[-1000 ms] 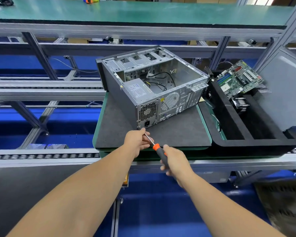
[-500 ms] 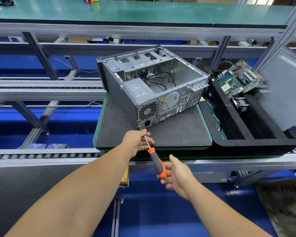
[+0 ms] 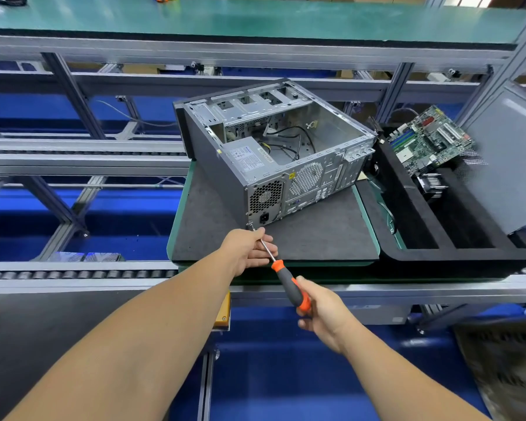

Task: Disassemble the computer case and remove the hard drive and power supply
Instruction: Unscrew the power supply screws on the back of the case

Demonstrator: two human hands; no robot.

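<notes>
An open grey computer case (image 3: 325,165) lies on its side on a dark mat (image 3: 316,235), its rear panel facing me. The power supply (image 3: 249,161) sits in the near left corner, fan grille and socket showing, with black cables behind it. My right hand (image 3: 324,314) grips the orange-and-black handle of a screwdriver (image 3: 289,287). Its tip touches the lower left corner of the rear panel, beside the supply's socket. My left hand (image 3: 246,249) pinches the metal shaft near the tip. No hard drive is visible.
A black foam tray (image 3: 407,214) to the right holds a green motherboard (image 3: 428,141) and a heatsink. A grey side panel (image 3: 510,165) leans at the far right. Roller conveyor rails run along the near edge, and a green-topped shelf spans the back.
My right hand slid back toward me along the handle, and the screwdriver tip moved up to the case's lower rear corner. My left hand stayed around the shaft.
</notes>
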